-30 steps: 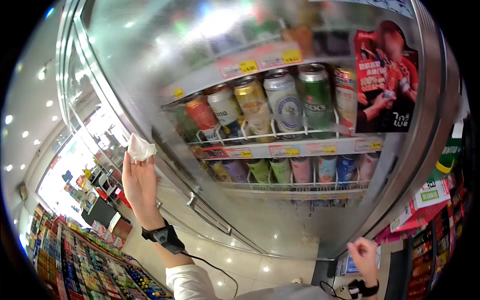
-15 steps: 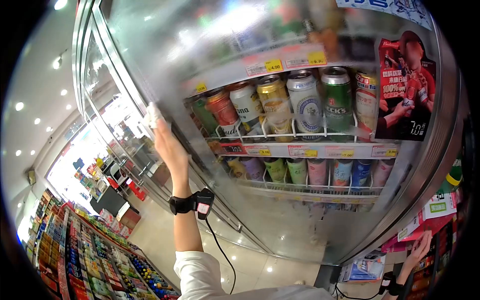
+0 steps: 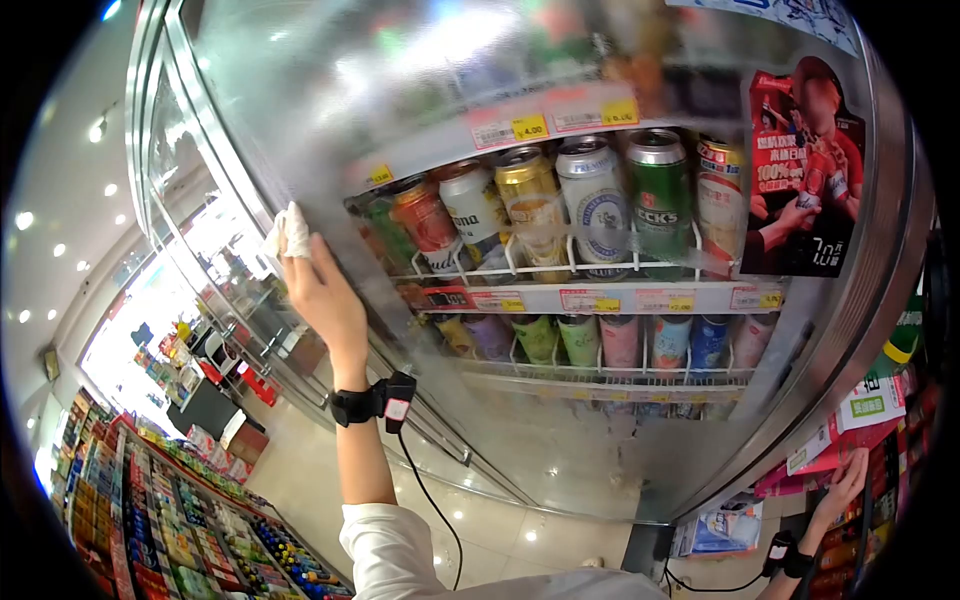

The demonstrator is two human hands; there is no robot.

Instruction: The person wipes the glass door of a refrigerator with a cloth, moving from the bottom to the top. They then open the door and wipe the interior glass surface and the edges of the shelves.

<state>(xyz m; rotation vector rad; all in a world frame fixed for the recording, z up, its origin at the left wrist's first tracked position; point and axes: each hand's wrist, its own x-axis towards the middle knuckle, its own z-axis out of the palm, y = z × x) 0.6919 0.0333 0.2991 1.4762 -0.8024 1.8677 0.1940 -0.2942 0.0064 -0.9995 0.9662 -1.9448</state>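
My left hand (image 3: 325, 300) presses a crumpled white cloth (image 3: 290, 233) against the left edge of a glass cooler door (image 3: 560, 440), its fingers bent over the cloth. A black strap with a small device is on that wrist. At the lower right, my right hand (image 3: 845, 490) is beside the shelves, fingers stretched out and apart, with nothing visible in it. Behind the fogged glass stand several drink cans (image 3: 597, 200) in white wire racks. A red poster (image 3: 805, 170) is stuck on the right part of the door.
Shelves of packed goods (image 3: 170, 510) run along the lower left. A counter (image 3: 205, 402) stands farther back by a bright entrance. At the lower right are a pink box (image 3: 830, 455), a blue and white package (image 3: 728, 528) and more shelving. A black cable hangs from my left wrist.
My left hand and the cloth have shifted slightly left along the door edge, with the fingers more spread. The whole view has moved a little. My right hand is still by the shelves.
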